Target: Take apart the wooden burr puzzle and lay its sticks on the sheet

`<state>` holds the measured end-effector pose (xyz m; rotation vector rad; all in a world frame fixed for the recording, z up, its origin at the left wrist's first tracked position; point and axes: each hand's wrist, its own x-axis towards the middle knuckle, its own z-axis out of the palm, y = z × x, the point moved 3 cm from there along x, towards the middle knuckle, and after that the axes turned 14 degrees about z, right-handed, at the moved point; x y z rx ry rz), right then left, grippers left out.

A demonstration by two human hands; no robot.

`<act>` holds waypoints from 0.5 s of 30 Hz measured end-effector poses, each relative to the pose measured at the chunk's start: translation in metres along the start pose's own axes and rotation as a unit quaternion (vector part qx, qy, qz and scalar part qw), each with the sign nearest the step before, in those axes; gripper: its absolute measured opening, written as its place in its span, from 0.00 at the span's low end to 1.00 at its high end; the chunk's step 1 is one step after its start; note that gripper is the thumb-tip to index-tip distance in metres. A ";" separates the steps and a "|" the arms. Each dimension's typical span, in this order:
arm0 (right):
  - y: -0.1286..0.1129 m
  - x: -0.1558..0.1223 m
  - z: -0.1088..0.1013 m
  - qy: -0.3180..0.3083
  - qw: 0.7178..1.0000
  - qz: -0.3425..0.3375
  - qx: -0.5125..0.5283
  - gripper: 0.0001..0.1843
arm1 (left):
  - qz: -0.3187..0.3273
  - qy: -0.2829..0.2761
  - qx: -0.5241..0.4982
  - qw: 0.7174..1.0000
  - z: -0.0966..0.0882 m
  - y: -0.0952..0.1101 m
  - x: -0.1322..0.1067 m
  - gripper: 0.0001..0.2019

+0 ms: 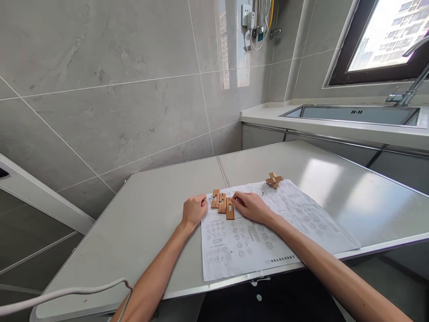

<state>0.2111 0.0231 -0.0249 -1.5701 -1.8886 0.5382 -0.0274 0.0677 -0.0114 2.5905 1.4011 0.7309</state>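
Note:
Three flat wooden puzzle pieces (222, 204) lie side by side on a printed instruction sheet (268, 232) on a grey table (140, 223). My left hand (193, 210) rests at the sheet's left edge, fingers curled, just left of the pieces. My right hand (250, 206) lies on the sheet with its fingertips pinched at the rightmost piece. An assembled wooden cross-shaped puzzle (274, 180) sits farther back on the sheet, away from both hands.
The table abuts a tiled wall (117, 89) on the left and back. A counter with a steel sink (351, 114) and tap (407, 89) runs at the right under a window. A white cable (67, 293) crosses the near left corner.

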 end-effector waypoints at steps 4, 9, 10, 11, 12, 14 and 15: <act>0.000 0.000 0.001 -0.011 1.000 -0.003 0.007 0.15 | -0.009 -0.030 0.043 0.999 0.004 -0.005 -0.001 0.12; -0.003 -0.001 0.000 -0.018 1.000 0.000 -0.003 0.14 | -0.015 -0.051 0.071 0.996 0.004 -0.004 -0.001 0.11; -0.003 -0.001 0.000 -0.018 1.000 -0.001 -0.006 0.14 | -0.015 -0.054 0.074 0.996 0.004 -0.003 -0.001 0.12; -0.004 -0.001 -0.001 -0.017 1.000 -0.001 -0.009 0.14 | -0.015 -0.056 0.077 0.995 0.003 -0.003 -0.001 0.12; -0.004 -0.001 -0.001 -0.017 1.000 -0.001 -0.011 0.13 | -0.016 -0.058 0.079 0.995 0.003 -0.002 -0.001 0.12; -0.005 -0.001 -0.001 -0.017 1.000 -0.002 -0.012 0.13 | -0.016 -0.060 0.083 0.995 0.002 -0.002 -0.001 0.12; -0.005 -0.001 0.000 -0.019 1.000 -0.001 -0.012 0.14 | -0.016 -0.060 0.084 0.995 0.002 -0.001 -0.002 0.12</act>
